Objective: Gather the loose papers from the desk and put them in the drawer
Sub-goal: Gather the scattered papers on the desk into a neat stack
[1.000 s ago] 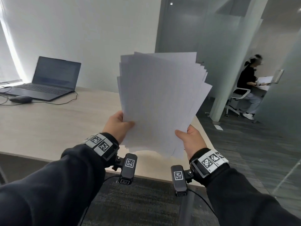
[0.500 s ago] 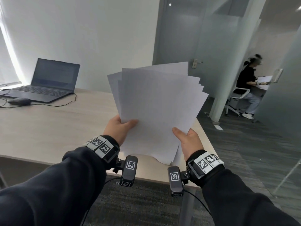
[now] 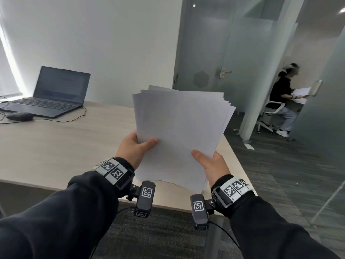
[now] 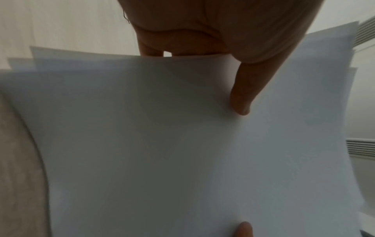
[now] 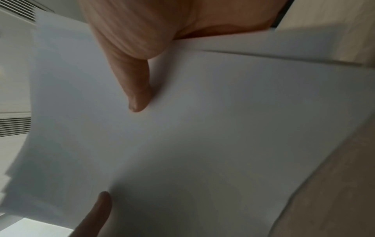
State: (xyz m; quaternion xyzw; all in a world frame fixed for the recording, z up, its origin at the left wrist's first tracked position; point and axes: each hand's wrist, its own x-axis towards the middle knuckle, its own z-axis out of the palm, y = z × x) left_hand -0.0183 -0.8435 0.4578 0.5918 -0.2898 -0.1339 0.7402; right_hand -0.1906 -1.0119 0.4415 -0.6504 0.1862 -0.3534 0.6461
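Note:
A stack of white papers [image 3: 179,131] stands nearly upright over the desk's near right corner, its top edges slightly fanned. My left hand [image 3: 135,148] pinches the stack's lower left edge, thumb on the front sheet. My right hand [image 3: 207,162] pinches the lower right edge the same way. In the left wrist view the papers [image 4: 182,144] fill the picture with my thumb [image 4: 243,96] pressed on them. The right wrist view shows the papers [image 5: 202,128] under my right thumb [image 5: 138,96]. No drawer is in view.
The light wooden desk [image 3: 56,146] carries an open laptop [image 3: 50,92], a mouse [image 3: 19,116] and cables at the far left. To the right lie dark carpet, a frosted glass door [image 3: 214,62] and a seated person [image 3: 283,101] on a white chair.
The fanned sheets have dropped lower and drawn together into a tidier stack. Both hands keep their hold at the bottom corners.

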